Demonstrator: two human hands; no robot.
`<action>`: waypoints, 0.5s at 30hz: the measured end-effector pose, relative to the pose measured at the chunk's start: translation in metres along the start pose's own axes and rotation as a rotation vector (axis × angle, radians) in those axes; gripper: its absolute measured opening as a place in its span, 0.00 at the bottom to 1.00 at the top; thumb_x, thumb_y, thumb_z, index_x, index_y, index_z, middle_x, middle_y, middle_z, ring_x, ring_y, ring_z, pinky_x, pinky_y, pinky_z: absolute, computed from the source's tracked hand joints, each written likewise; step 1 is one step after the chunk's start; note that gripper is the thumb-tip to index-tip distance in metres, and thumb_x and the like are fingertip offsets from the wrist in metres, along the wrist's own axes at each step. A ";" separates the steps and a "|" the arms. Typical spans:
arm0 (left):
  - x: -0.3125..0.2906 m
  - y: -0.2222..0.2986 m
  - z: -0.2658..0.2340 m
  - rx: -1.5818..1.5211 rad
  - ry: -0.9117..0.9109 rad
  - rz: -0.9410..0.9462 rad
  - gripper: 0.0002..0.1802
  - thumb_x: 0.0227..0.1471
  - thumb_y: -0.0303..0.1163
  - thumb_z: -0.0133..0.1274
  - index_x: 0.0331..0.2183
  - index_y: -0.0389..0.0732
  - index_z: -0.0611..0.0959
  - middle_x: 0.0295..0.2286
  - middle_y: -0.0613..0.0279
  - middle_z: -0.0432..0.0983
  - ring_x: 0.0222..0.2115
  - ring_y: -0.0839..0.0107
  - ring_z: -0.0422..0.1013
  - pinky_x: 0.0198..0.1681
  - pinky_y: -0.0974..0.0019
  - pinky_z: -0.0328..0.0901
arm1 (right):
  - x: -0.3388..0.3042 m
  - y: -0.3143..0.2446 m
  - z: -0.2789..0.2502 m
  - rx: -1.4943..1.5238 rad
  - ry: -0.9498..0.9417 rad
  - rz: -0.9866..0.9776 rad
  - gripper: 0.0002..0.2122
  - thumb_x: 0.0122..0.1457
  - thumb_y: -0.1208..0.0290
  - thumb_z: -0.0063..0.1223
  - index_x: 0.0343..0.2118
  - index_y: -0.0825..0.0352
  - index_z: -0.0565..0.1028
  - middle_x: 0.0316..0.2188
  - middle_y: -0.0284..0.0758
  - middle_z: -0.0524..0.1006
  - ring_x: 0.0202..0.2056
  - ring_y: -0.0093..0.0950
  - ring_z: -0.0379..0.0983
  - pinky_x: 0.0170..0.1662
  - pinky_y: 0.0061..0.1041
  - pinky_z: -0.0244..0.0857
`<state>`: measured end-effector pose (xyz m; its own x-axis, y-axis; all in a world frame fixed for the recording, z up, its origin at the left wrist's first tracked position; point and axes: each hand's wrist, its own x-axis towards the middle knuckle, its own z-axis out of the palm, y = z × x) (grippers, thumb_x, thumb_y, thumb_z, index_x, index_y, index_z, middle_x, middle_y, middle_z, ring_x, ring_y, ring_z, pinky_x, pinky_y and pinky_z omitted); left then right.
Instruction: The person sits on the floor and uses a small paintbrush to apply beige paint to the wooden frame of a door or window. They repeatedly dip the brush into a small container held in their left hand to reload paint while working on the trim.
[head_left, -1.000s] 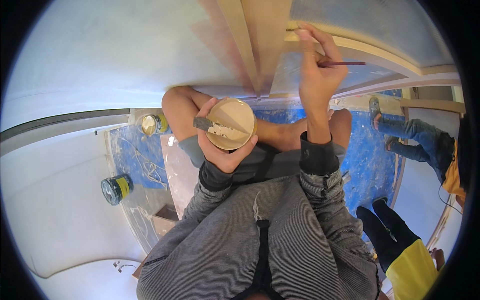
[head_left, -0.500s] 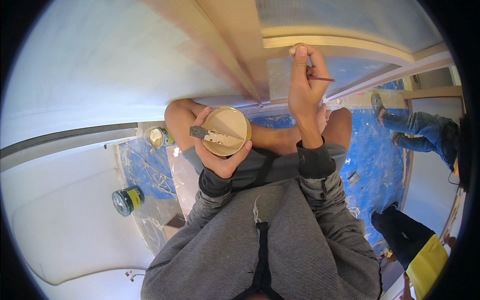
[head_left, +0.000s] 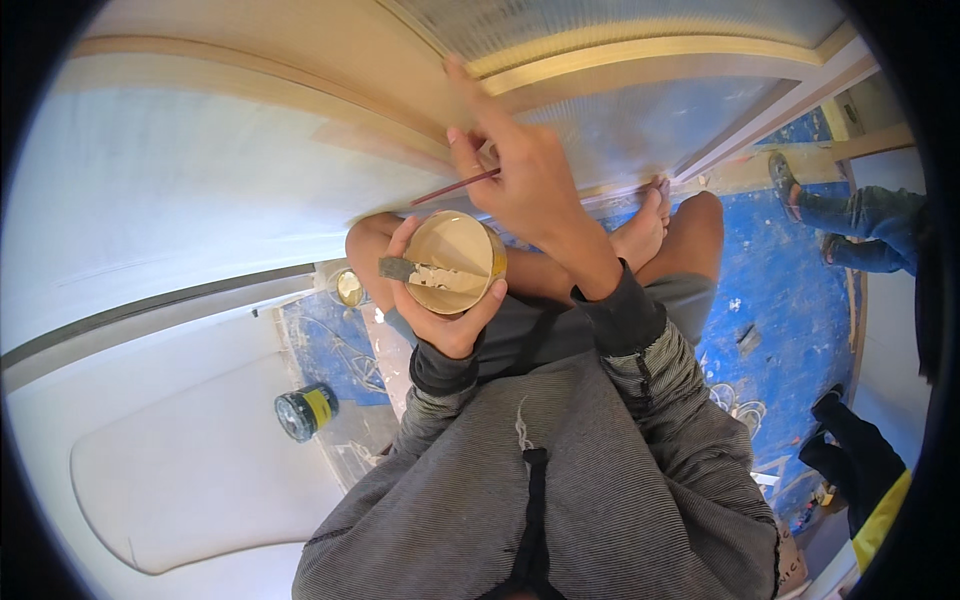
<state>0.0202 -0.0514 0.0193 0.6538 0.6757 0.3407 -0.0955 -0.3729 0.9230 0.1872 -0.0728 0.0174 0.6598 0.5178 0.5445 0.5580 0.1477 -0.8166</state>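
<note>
A: Left hand (head_left: 445,305)?
B: Wrapped around one round tan tub of pale filler (head_left: 455,260), a grey-handled putty knife (head_left: 400,268) resting across its rim; likely kept near the work.
A: Right hand (head_left: 525,180)?
B: Pinching one thin red-handled brush (head_left: 455,187) at the wooden door frame (head_left: 600,55), just above the tub.
A: Cans?
B: Two on the floor, left of the hands: black-and-yellow can (head_left: 305,411), open tin (head_left: 349,287).
</note>
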 end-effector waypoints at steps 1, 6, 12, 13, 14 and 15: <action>0.000 0.000 0.001 -0.013 0.005 -0.003 0.53 0.33 0.22 0.69 0.59 0.34 0.57 0.51 0.47 0.66 0.51 0.60 0.66 0.55 0.59 0.63 | -0.003 0.005 0.000 -0.047 -0.003 0.010 0.29 0.56 0.74 0.56 0.62 0.58 0.63 0.21 0.40 0.78 0.14 0.31 0.70 0.21 0.25 0.63; -0.006 -0.016 -0.001 -0.004 0.110 -0.027 0.52 0.32 0.22 0.67 0.59 0.34 0.59 0.50 0.49 0.66 0.50 0.60 0.66 0.55 0.59 0.62 | -0.021 0.029 -0.008 -0.100 0.114 -0.017 0.22 0.56 0.75 0.56 0.56 0.58 0.72 0.21 0.38 0.78 0.15 0.27 0.70 0.21 0.25 0.64; -0.005 -0.020 0.000 -0.036 0.149 -0.032 0.52 0.31 0.21 0.66 0.59 0.34 0.59 0.50 0.49 0.66 0.50 0.59 0.66 0.55 0.57 0.62 | -0.002 0.021 -0.012 0.163 0.246 0.087 0.14 0.52 0.75 0.63 0.44 0.62 0.80 0.20 0.28 0.75 0.16 0.12 0.62 0.18 0.18 0.60; -0.005 -0.019 0.001 -0.033 0.148 -0.028 0.52 0.31 0.21 0.66 0.59 0.34 0.59 0.50 0.49 0.66 0.50 0.59 0.66 0.56 0.57 0.62 | 0.001 0.023 -0.010 0.210 0.241 0.103 0.13 0.52 0.75 0.63 0.41 0.64 0.80 0.21 0.30 0.75 0.19 0.18 0.66 0.20 0.20 0.62; -0.005 -0.019 0.002 -0.030 0.147 -0.028 0.52 0.31 0.21 0.66 0.59 0.33 0.59 0.50 0.49 0.66 0.50 0.59 0.66 0.56 0.57 0.62 | 0.003 0.025 -0.007 0.256 0.236 0.119 0.11 0.51 0.74 0.63 0.39 0.65 0.80 0.22 0.33 0.75 0.21 0.25 0.69 0.23 0.23 0.65; -0.005 -0.019 0.004 -0.027 0.146 -0.028 0.52 0.31 0.20 0.66 0.59 0.33 0.59 0.50 0.49 0.66 0.51 0.59 0.66 0.56 0.57 0.61 | 0.004 0.026 -0.005 0.303 0.231 0.136 0.10 0.51 0.73 0.63 0.37 0.66 0.80 0.23 0.36 0.75 0.23 0.32 0.73 0.25 0.26 0.67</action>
<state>0.0211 -0.0503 -0.0007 0.5402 0.7716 0.3358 -0.1007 -0.3369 0.9362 0.2067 -0.0708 -0.0004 0.8324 0.3514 0.4284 0.3074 0.3505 -0.8847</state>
